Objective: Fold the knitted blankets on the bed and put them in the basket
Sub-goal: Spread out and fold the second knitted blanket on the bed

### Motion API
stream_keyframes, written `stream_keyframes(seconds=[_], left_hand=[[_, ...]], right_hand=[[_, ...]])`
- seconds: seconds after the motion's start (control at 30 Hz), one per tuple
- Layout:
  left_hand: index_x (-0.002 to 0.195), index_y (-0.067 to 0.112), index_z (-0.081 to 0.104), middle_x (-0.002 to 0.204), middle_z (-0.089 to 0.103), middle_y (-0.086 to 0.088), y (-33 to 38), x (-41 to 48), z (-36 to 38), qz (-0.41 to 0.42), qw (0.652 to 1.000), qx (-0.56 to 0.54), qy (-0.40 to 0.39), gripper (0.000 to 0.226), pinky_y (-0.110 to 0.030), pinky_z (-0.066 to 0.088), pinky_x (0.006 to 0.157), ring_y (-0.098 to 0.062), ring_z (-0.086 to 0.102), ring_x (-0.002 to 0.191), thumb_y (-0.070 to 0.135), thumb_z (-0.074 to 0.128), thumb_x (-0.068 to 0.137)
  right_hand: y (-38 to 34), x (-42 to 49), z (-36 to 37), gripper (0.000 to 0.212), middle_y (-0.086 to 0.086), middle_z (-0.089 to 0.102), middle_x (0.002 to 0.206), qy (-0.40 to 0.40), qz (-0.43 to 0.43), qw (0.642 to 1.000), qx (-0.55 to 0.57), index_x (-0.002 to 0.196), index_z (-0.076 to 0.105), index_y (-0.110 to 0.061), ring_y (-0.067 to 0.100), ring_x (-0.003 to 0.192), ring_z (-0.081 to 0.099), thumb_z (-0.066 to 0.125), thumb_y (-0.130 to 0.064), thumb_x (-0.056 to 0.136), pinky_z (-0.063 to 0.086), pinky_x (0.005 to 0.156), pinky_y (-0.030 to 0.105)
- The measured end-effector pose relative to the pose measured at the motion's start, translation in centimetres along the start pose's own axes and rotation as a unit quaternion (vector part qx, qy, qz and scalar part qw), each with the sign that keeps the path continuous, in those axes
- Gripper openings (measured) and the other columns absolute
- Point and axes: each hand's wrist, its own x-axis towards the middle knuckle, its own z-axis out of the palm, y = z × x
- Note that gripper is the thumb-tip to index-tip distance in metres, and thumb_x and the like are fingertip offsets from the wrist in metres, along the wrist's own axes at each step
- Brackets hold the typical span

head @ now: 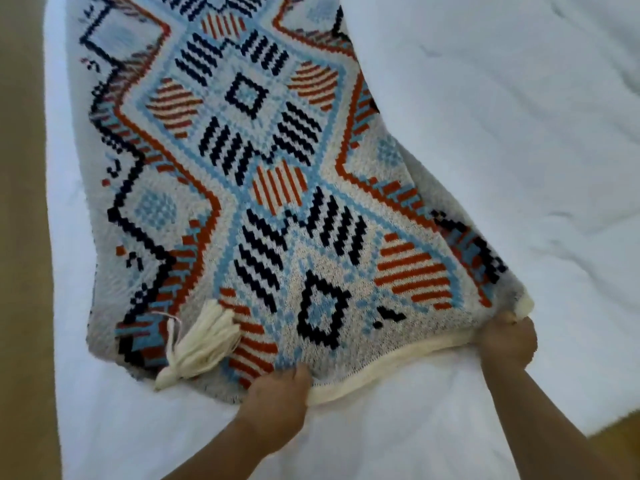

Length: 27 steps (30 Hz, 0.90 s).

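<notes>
A knitted blanket (263, 188) with a blue, orange, navy and cream geometric pattern stretches away from me across the white bed (519, 133). Its near edge has a cream border, and a cream tassel (201, 344) lies on top near the left corner. My left hand (277, 400) grips the cream border at the near edge. My right hand (507, 341) grips the same edge near the right corner, lifting it slightly off the bed. The blanket's right side is raised and curves up. No basket is in view.
The white sheet covers the bed on both sides of the blanket, with wrinkles to the right. A tan floor (20, 237) runs along the bed's left edge and shows again at the bottom right corner (616, 441).
</notes>
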Motion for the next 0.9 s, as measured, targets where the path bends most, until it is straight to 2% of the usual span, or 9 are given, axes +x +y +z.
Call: stream_keyframes(seconds=[0.1,0.23,0.33,0.43,0.5,0.6,0.7,0.77,0.9], left_hand=[[0.113,0.016,0.055,0.106,0.063,-0.003,0.8,-0.1,0.7,0.016,1.0,0.009,0.025,0.043,-0.024,0.047,0.074,-0.017,0.061,0.091,0.03,0.065,0.074],[0.112,0.025,0.045,0.11,0.049,0.005,0.9,1.1,0.3,0.034,0.998,0.013,0.055,0.048,-0.031,0.042,0.077,-0.016,0.049,0.098,0.058,0.038,0.079],[0.107,0.024,0.053,0.101,0.05,0.006,3.1,2.2,-0.9,0.086,0.991,0.006,0.103,0.063,-0.032,0.042,0.077,-0.017,0.049,0.091,0.072,0.035,0.071],[0.124,0.026,0.04,0.115,0.041,0.007,6.6,4.2,-1.9,0.129,0.988,-0.018,0.08,0.073,-0.034,0.036,0.093,-0.017,0.04,0.105,0.076,0.029,0.072],[0.132,0.024,0.033,0.125,0.037,0.005,8.8,5.8,-2.5,0.139,0.986,-0.026,0.087,0.074,-0.034,0.029,0.1,-0.018,0.035,0.115,0.073,0.033,0.076],[0.14,0.024,0.016,0.142,0.024,0.0,11.2,7.6,-2.9,0.128,0.987,-0.01,0.095,0.076,-0.041,0.02,0.108,-0.022,0.024,0.131,0.061,0.044,0.081],[0.145,0.019,0.0,0.149,0.016,-0.006,12.7,8.6,-2.7,0.097,0.99,0.046,0.092,0.07,-0.044,0.02,0.11,-0.028,0.019,0.135,0.032,0.042,0.091],[0.146,0.014,0.001,0.147,0.02,-0.008,13.3,8.8,-2.2,0.1,0.99,0.066,0.069,0.067,-0.042,0.028,0.106,-0.029,0.021,0.134,0.017,0.039,0.092],[0.147,0.01,0.002,0.15,0.016,-0.009,12.9,8.5,-1.3,0.109,0.99,0.082,0.046,0.067,-0.042,0.025,0.11,-0.029,0.017,0.137,0.009,0.039,0.091]], right_hand=[[1.2,-0.6,-0.2,0.042,0.023,0.057,0.094,-0.045,-0.032,0.999,0.0,0.093,0.053,0.001,0.036,0.084,0.054,0.034,-0.032,0.077,0.041,0.069,0.039],[-1.7,0.9,-0.1,0.055,0.013,0.052,0.114,-0.072,-0.033,0.985,0.153,0.113,0.041,-0.012,0.031,0.099,0.055,0.056,-0.043,0.069,0.047,0.08,0.042],[-4.1,2.8,-0.1,0.082,0.012,0.044,0.136,-0.118,0.079,0.956,0.258,0.137,0.025,-0.02,0.029,0.117,0.05,0.068,-0.051,0.074,0.045,0.097,0.047],[-5.7,3.9,-0.9,0.053,0.011,0.06,0.113,-0.191,0.129,0.93,0.287,0.117,0.05,-0.006,0.024,0.087,0.062,0.066,-0.043,0.081,0.054,0.066,0.035],[-6.1,4.1,-1.2,0.031,0.01,0.062,0.095,-0.199,0.044,0.947,0.248,0.099,0.057,-0.004,0.016,0.07,0.058,0.059,-0.033,0.089,0.045,0.052,0.024],[-5.5,5.0,-2.5,0.019,0.001,0.052,0.078,-0.099,-0.038,0.967,0.234,0.092,0.052,-0.008,0.016,0.07,0.049,0.054,-0.026,0.092,0.039,0.056,0.023],[-1.4,7.0,-5.3,0.01,0.005,0.051,0.086,0.057,0.022,0.968,0.245,0.088,0.045,-0.011,0.019,0.079,0.047,0.049,-0.02,0.091,0.043,0.071,0.032],[2.6,7.7,-6.3,0.012,0.012,0.054,0.095,0.11,0.108,0.961,0.228,0.094,0.049,-0.008,0.023,0.085,0.05,0.046,-0.02,0.092,0.045,0.079,0.037],[5.1,6.9,-4.2,0.012,0.013,0.052,0.093,0.046,0.109,0.977,0.177,0.094,0.046,-0.009,0.032,0.095,0.056,0.046,-0.021,0.094,0.043,0.076,0.038]])
